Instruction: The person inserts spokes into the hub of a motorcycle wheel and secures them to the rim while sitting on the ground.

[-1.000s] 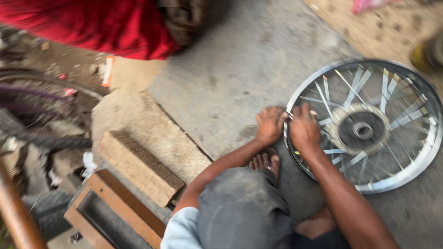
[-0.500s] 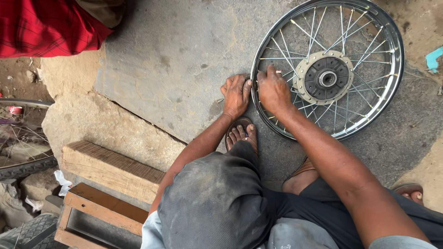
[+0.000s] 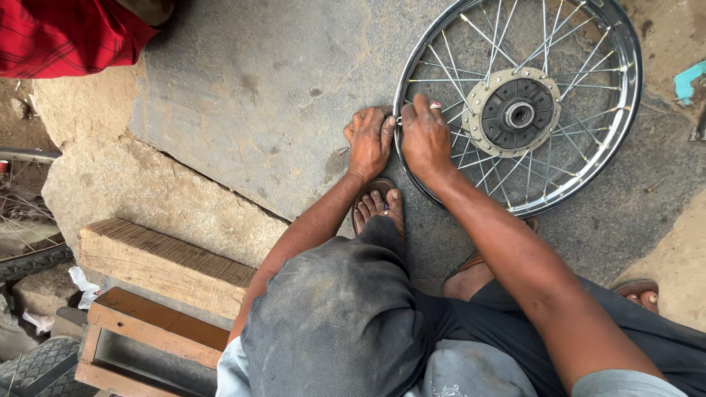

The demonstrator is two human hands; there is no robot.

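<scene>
Spoked wheel (image 3: 566, 44) lies flat on the stone floor (image 3: 257, 88), hub (image 3: 518, 112) facing up, no tyre on it. Both hands work at the near-left edge of the rim. Left hand (image 3: 369, 141) sits just outside the rim, fingers curled down & pinching smth small at the rim edge; looks like a spoke nipple or small tool, too small to tell which. Right hand (image 3: 425, 136) rests on the spokes just inside the rim, fingers closed on a small red-tipped tool (image 3: 435, 106), touching the left-hand fingertips across the rim. Progress, judged from layout only: spokes look all laced from hub to rim w/ no obvious gaps, so the build seems mostly done; this reads as per-spoke adjusting at one spot, w/ the rest of the circumference beyond the fingers likely left to go. Can't tell how many are already set. Below the fingers: person's foot in a sandal (image 3: 379, 202) just behind the left hand, dark-trousered knee closer to the camera. Surface = rough grey stone slab, cracked, dirt edge to the left of the fingers. Far left of the hands: wooden block (image 3: 162, 265), open wooden box (image 3: 147, 345), another tyred wheel (image 3: 26, 220) at frame edge. Red cloth (image 3: 66, 33) on another person up-left. Outdoor workshop look, daylight.
</scene>
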